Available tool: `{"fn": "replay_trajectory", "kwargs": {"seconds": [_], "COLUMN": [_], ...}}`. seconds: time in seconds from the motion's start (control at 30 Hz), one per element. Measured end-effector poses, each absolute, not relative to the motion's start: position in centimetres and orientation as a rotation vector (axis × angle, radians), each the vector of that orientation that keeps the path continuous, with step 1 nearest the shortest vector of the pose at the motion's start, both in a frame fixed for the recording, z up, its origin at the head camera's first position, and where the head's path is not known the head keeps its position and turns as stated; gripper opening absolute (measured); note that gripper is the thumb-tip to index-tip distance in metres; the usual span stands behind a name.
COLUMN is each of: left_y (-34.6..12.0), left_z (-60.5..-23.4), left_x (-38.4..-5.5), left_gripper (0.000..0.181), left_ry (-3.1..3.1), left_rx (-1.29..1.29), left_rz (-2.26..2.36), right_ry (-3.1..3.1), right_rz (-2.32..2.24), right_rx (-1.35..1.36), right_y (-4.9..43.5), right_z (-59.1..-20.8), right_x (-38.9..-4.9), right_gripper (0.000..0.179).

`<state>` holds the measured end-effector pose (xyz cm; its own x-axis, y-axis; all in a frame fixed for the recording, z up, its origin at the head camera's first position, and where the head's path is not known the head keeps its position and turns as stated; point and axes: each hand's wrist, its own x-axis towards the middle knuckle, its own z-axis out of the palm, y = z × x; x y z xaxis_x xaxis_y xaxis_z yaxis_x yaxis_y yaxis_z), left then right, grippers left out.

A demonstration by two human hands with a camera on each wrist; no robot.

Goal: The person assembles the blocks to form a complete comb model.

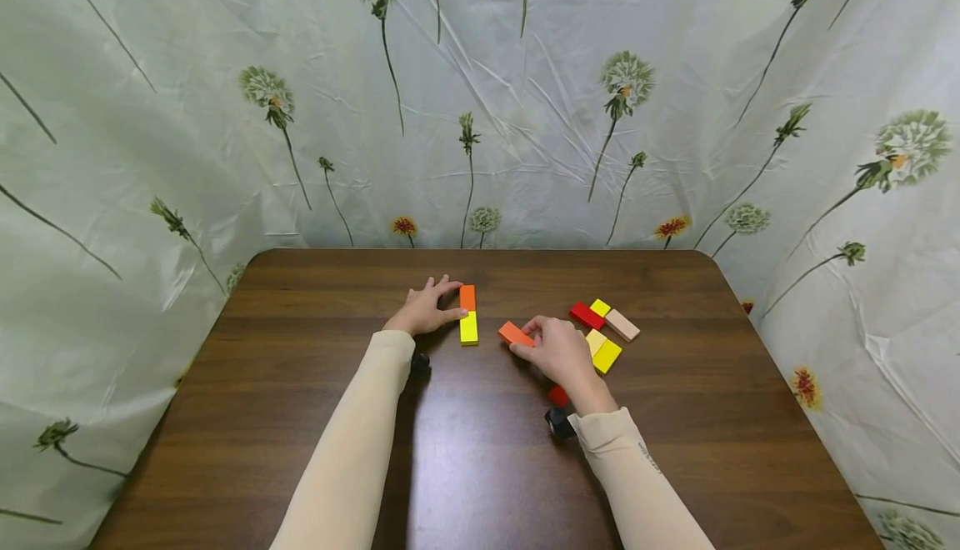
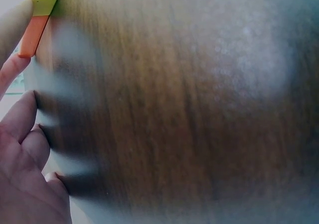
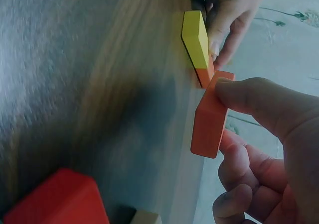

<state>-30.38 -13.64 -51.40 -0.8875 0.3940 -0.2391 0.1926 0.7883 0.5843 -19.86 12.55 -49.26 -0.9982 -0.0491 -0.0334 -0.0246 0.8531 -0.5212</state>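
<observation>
In the head view, my right hand (image 1: 558, 352) pinches an orange block (image 1: 515, 333) between thumb and fingers. The right wrist view shows this orange block (image 3: 211, 122) held tilted above the tabletop. My left hand (image 1: 425, 310) lies beside an orange block (image 1: 467, 297) and a yellow block (image 1: 468, 329) set end to end in a line. Its thumb touches their side near the joint, and its index fingertip is at the far end of the orange one. The left wrist view has the spread fingers of the left hand (image 2: 25, 149) close to the wood.
Right of my right hand lie a red block (image 1: 587, 315), a beige block (image 1: 622, 325), a cream block (image 1: 596, 341) and yellow blocks (image 1: 607, 357). Another red block (image 1: 558, 395) is partly hidden under my right wrist. The brown table (image 1: 300, 417) meets a flowered curtain (image 1: 525, 117) behind.
</observation>
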Motion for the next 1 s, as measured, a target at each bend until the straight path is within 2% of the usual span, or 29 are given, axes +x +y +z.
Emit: {"fn": "replay_trajectory", "kwargs": {"seconds": [0.37, 1.0], "left_y": [-13.6, -13.7], "left_z": [-51.4, -51.8], "left_x": [-30.2, -30.7], "left_gripper": [0.07, 0.07], "left_ry": [2.632, 2.621], "left_rx": [0.447, 0.448], "left_rz": [0.789, 0.811], "right_ry": [2.88, 2.957], "right_rz": [-0.857, -0.799], "right_rx": [0.006, -0.076], "right_y": [11.1, 9.8], "right_z": [-49.8, -50.5], "right_x": [-19.2, -18.4], "right_gripper": [0.033, 0.033]}}
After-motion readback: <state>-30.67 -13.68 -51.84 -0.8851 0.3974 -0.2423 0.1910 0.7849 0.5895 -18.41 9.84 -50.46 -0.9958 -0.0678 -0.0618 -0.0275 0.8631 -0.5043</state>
